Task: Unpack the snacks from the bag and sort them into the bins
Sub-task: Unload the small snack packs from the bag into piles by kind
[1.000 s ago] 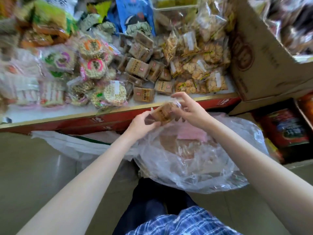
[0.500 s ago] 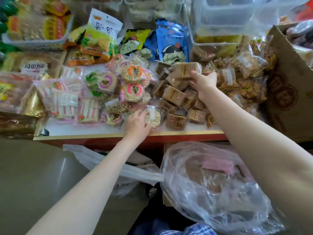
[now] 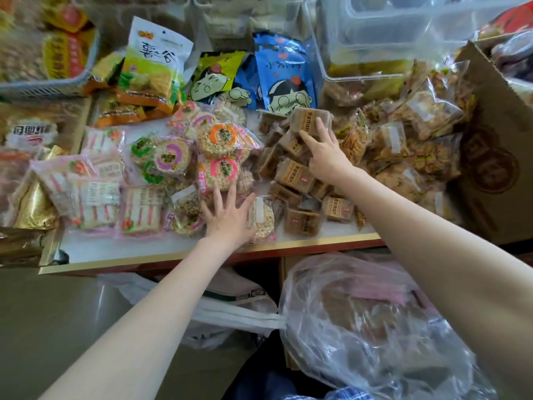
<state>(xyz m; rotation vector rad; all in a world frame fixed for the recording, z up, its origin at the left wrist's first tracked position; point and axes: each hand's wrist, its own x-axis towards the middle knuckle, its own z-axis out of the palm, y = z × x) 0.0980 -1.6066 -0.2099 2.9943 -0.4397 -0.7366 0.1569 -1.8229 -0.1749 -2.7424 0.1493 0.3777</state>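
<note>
On shelf, right hand (image 3: pixel 324 153) rests straight fingers on brown wrapped snack block (image 3: pixel 310 119) atop brown pile; thumb hidden, so clamp unconfirmed. Left hand (image 3: pixel 229 217) lies flat, fingers spread, on round puffed-grain cakes (image 3: pixel 264 219) near shelf edge (image 3: pixel 173 255); grips nothing. Clear plastic bag (image 3: pixel 360 327) hangs below shelf, more packs inside. Judgement: block light, stiff, film slippery; take hold across short sides. Cakes brittle; avoid pressing.

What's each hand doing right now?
Left hand: open, fingers spread flat on the round snack packs.
Right hand: fingers straight, touching the brown packet.
</note>
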